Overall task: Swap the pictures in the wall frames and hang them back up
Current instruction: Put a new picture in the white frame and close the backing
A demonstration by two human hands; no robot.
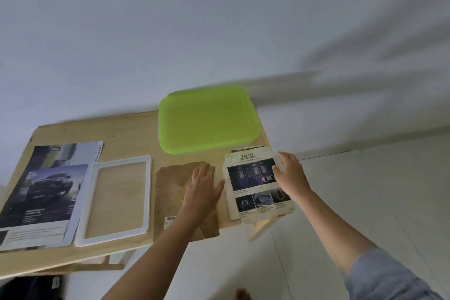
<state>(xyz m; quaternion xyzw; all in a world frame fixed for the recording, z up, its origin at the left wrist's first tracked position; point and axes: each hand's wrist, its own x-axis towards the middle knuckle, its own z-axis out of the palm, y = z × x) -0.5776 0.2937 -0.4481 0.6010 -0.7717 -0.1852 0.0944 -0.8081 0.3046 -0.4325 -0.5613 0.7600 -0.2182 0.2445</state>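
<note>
Worktop is leaving the picture overhanging; my right hand, flat like my left hand, is risking sliding it off.

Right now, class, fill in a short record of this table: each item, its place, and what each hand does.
surface: wooden table
far left: car brochure
beside it: white frame, lying flat, no picture in it
middle: brown backing board, left hand flat on it
right: SAFETY car sheet, right hand at its right edge, grip unclear
back: lime-green plastic tray
</note>
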